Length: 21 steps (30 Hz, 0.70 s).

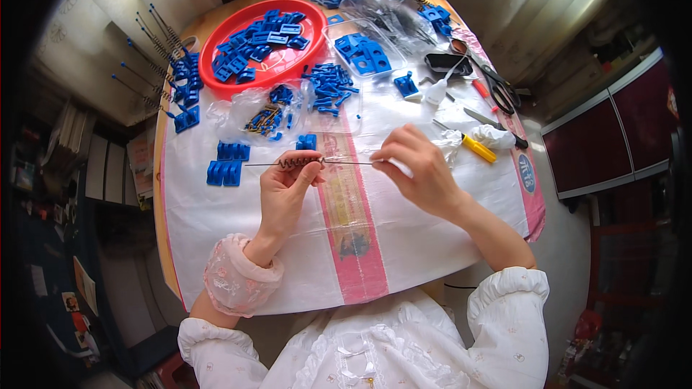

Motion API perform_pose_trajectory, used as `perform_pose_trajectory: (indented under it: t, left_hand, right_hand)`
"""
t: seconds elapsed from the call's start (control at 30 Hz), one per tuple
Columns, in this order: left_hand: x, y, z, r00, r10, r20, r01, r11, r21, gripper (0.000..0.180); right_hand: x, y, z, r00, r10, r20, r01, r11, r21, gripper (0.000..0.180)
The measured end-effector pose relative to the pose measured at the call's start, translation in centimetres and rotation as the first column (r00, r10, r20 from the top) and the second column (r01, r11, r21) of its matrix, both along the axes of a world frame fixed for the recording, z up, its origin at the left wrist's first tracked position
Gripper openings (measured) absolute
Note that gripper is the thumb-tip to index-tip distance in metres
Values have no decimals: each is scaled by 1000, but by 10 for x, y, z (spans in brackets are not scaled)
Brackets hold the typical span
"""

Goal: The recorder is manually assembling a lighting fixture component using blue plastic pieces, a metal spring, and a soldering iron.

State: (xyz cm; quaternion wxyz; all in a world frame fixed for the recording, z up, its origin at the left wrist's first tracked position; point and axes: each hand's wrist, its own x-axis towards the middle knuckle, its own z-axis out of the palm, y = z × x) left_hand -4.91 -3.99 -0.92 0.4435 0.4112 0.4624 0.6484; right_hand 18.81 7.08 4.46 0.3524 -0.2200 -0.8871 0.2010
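Observation:
My left hand (281, 194) is closed around a dark coil spring (294, 163), gripping it between thumb and fingers. A thin metal rod (349, 163) runs lengthwise through the spring and sticks out at both sides. At the rod's right end, my right hand (422, 173) is pinched shut on it, thumb against fingers. Just beyond my left hand lies a small blue plastic piece (306, 142). Two more blue pieces, one ribbed (224, 173) and one behind it (233, 151), lie to its left.
A red basin (317, 47) of blue parts stands at the back left, near blue pieces with upright springs (186, 83). Small blue pegs (331, 88) and a clear tray (398, 65) are mid-table. Right lie a yellow-handled screwdriver (478, 148), scissors (502, 92) and a knife (484, 118).

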Motion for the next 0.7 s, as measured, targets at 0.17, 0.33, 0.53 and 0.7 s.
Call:
perform_pose_trajectory:
  t: [0.17,0.33,0.53,0.7]
  left_hand:
    - [-1,-1,-1,999,52,8,-52,998,23,17]
    - [1,0,0,995,98,1,-98,995,32,17]
    - [-1,3,0,993,116,-13,-116,993,37,16]
    - [-1,2,0,992,123,-27,-122,992,34,16]
  right_hand:
    - [65,44,70,895,-296,333,395,873,-286,29]
    - [103,97,48,839,-407,360,490,854,-177,42]
    - [83,119,-5,872,-413,261,463,869,-174,54]
    - [75,135,-21,893,-416,173,444,879,-174,42]
